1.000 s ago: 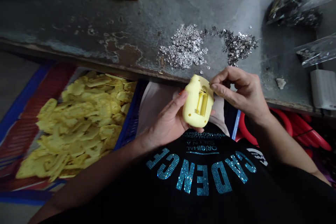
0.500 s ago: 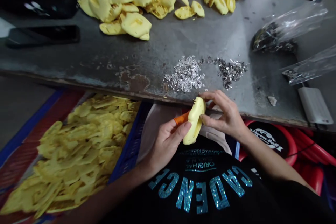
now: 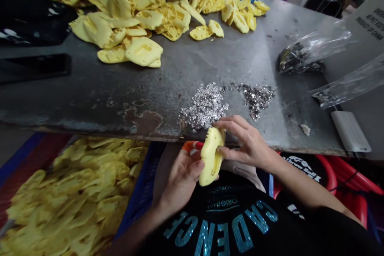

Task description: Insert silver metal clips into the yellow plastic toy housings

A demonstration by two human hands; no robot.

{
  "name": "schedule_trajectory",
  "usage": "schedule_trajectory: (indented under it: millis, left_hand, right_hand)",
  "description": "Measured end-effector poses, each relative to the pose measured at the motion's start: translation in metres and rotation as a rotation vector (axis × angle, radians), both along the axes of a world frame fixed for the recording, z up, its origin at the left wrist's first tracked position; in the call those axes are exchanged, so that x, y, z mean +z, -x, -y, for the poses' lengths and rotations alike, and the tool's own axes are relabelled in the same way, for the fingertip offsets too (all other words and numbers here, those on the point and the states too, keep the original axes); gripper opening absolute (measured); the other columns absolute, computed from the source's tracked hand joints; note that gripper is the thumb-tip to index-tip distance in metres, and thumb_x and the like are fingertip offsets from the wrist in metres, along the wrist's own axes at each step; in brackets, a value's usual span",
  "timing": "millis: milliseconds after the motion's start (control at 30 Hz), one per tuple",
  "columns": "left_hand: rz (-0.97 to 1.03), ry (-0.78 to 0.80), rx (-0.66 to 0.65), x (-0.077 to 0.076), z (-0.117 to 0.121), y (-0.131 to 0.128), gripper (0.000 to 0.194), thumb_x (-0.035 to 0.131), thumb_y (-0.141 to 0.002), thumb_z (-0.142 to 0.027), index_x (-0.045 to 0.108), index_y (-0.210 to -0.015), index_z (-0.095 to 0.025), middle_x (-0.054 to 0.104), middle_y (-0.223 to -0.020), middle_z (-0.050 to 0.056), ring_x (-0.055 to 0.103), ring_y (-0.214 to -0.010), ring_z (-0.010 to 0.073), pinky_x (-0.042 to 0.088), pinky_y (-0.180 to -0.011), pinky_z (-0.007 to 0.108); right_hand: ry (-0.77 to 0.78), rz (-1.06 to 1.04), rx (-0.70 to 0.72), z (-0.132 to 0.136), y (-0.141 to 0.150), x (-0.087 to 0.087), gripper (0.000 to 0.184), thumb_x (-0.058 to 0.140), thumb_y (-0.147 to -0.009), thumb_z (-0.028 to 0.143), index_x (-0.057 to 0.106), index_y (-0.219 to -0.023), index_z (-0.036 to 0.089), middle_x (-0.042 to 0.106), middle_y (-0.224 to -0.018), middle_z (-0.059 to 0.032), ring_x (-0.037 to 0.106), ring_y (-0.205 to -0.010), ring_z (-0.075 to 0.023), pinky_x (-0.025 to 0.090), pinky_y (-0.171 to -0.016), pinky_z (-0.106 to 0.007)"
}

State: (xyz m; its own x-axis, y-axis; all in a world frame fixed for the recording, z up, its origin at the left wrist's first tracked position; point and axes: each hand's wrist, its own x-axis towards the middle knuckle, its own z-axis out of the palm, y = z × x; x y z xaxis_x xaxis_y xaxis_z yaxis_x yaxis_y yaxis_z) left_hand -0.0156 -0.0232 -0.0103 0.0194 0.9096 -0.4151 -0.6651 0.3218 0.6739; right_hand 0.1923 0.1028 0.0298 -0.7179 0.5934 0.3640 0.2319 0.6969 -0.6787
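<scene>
1. Workpiece (image 3: 211, 156): yellow moulded foam shell, held upright at centre frame, just below the table edge.
2. Left hand (image 3: 180, 180): fingers curled, closed around the shell's lower side; orange-red item (image 3: 189, 146) showed beside the fingers, its form undetermined.
3. Right hand (image 3: 249, 144): partly open, thumb and fingers pinching the shell's upper portion.
4. Silver rhinestones (image 3: 205, 106) lay loose on the grey metal table (image 3: 90, 96), just beyond the hands.
5. Yellow shells (image 3: 144, 16) lay heaped at upper left; more filled a blue crate (image 3: 141, 196) at lower left.
6. Clear plastic bags (image 3: 300, 52) lay at right.
</scene>
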Motion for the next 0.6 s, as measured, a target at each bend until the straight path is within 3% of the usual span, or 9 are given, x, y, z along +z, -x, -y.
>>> schedule_trajectory:
  millis: [67,167,233,333,467,600]
  left_hand:
    - [0.076,-0.012,-0.120,0.000,-0.004,0.009,0.058,0.102,-0.076,-0.046,0.075,-0.126,-0.036,0.085,-0.122,0.005,0.085,-0.096,0.0294,0.073,-0.068,0.035]
    - [0.115,-0.011,-0.201,-0.001,-0.008,0.022,0.066,0.093,-0.086,-0.053,0.068,-0.145,-0.038,0.079,-0.142,0.011,0.082,-0.115,0.0369,0.074,-0.073,0.042]
    - [0.122,-0.017,-0.200,-0.002,-0.010,0.027,0.071,0.088,-0.090,-0.055,0.063,-0.154,-0.038,0.075,-0.150,0.012,0.078,-0.126,0.0391,0.074,-0.078,0.043]
    - [0.109,-0.032,-0.188,-0.005,-0.012,0.033,0.072,0.083,-0.094,-0.058,0.060,-0.159,-0.037,0.072,-0.155,0.012,0.075,-0.132,0.0404,0.074,-0.081,0.043]
    - [0.103,-0.033,-0.145,-0.004,-0.014,0.035,0.066,0.080,-0.096,-0.059,0.064,-0.155,-0.034,0.073,-0.155,0.012,0.075,-0.131,0.0407,0.074,-0.079,0.042]
    - [0.174,-0.021,-0.135,0.002,-0.014,0.028,0.063,0.072,-0.099,-0.065,0.071,-0.150,-0.028,0.078,-0.146,0.011,0.079,-0.121,0.0379,0.072,-0.073,0.036]
  right_hand:
    - [0.011,0.039,0.033,-0.033,-0.006,0.001,0.042,0.077,-0.103,0.044,0.069,-0.140,0.025,0.076,-0.135,-0.0105,0.073,-0.120,-0.0257,0.062,-0.102,-0.044]
    - [-0.204,0.255,-0.318,-0.095,-0.014,-0.002,0.015,0.071,-0.103,0.028,0.082,-0.113,0.023,0.078,-0.119,-0.0121,0.069,-0.114,-0.0319,0.052,-0.103,-0.053]
    - [-0.265,0.483,-0.469,-0.130,-0.013,-0.006,0.016,0.072,-0.101,0.023,0.084,-0.111,0.023,0.077,-0.120,-0.0140,0.063,-0.118,-0.0358,0.045,-0.103,-0.055]
    - [-0.311,0.697,-0.493,-0.159,-0.003,-0.012,0.020,0.068,-0.102,0.021,0.084,-0.112,0.022,0.075,-0.125,-0.0160,0.056,-0.122,-0.0369,0.039,-0.101,-0.051]
    - [-0.303,0.748,-0.464,-0.154,0.005,-0.009,0.018,0.066,-0.101,0.019,0.084,-0.104,0.021,0.077,-0.122,-0.0162,0.057,-0.121,-0.0361,0.037,-0.099,-0.048]
    - [-0.157,0.503,-0.280,-0.107,-0.005,0.006,0.010,0.073,-0.100,0.025,0.080,-0.095,0.021,0.081,-0.097,-0.0068,0.069,-0.097,-0.0264,0.041,-0.092,-0.042]
